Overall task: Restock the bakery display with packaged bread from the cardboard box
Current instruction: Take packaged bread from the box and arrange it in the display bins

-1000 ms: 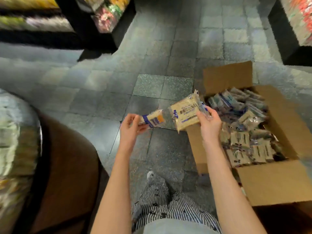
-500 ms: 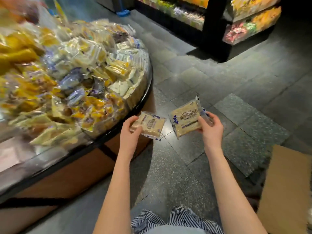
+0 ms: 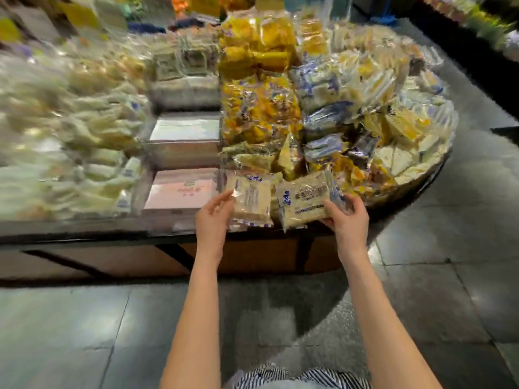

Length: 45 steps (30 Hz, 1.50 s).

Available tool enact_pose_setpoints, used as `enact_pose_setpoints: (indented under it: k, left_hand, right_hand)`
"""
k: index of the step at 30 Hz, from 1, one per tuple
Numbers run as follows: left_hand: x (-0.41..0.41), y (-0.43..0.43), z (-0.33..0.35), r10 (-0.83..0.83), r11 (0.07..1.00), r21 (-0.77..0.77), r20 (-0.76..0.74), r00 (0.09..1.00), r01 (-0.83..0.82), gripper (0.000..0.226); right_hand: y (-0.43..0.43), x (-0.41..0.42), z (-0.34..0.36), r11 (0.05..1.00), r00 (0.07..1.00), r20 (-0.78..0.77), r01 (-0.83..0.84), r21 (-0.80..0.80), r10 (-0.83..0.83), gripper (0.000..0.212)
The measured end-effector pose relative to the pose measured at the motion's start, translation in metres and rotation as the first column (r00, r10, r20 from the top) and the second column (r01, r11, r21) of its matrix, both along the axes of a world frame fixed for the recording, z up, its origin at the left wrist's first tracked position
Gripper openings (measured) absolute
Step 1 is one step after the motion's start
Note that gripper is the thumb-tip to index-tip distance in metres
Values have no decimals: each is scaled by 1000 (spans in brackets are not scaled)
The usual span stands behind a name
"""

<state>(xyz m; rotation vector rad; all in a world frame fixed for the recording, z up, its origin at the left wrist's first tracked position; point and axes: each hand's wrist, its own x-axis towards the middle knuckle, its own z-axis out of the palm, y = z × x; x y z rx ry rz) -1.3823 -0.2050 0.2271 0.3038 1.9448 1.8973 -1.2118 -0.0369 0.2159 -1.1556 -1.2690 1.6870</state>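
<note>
2 bread packets held over the bakery display [image 3: 84,237] at its black front rim, left packet [image 3: 252,197] pinched at its side by the left hand [image 3: 213,220], right packet [image 3: 304,202] gripped by the right hand [image 3: 349,220], heaped packets [image 3: 261,113] just behind, bare tiled floor [image 3: 449,234] at right.

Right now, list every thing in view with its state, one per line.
bakery display, heaped with wrapped bread
left hand, pinching left bread packet
right hand, gripping right bread packet
left bread packet, wrapped, held over display's front edge
right bread packet, wrapped, held beside it
</note>
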Motion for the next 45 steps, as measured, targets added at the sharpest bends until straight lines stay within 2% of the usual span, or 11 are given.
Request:
enact_pose_setpoints:
  k: [2,5,9,13,15,20,23,27,34,41,45]
  left_hand:
    - [-26,-21,2,124,991,47,51,991,-127,30]
    - [-60,-44,-1,249,963,77,100,963,-257,29]
    - [-95,-50,0,366,905,149,204,908,-398,17]
    - [-134,-40,1,416,875,163,227,880,-456,14]
    - [-158,-31,2,401,874,195,226,887,-445,21]
    - [-225,-1,15,368,892,180,246,897,-415,29]
    - [-262,22,19,397,872,201,246,884,-447,32]
    - [-296,48,18,409,872,190,222,885,-451,38]
    - [-364,67,8,343,911,171,188,920,-375,50]
    - [-462,84,-5,277,933,191,165,947,-306,46]
    - [-519,108,5,270,928,222,153,951,-299,46]
  right_hand:
    - [-10,-39,5,998,999,-4,-53,-20,53,28]
    - [-14,-85,6,993,993,20,-120,24,119,26]
    - [-13,-134,7,977,978,15,-207,48,207,29]
    - [-3,-187,4,955,957,-5,-290,65,291,30]
    - [7,-218,3,950,953,-8,-303,77,304,35]
    - [42,-294,14,912,915,-23,-399,95,403,64]
    - [64,-335,21,903,906,-67,-405,143,417,62]
    - [81,-377,18,877,893,-36,-433,208,449,59]
    - [94,-437,3,866,885,27,-462,191,465,50]
    - [95,-501,9,942,954,-55,-279,186,294,46]
    - [98,-540,22,931,970,9,-236,279,243,46]
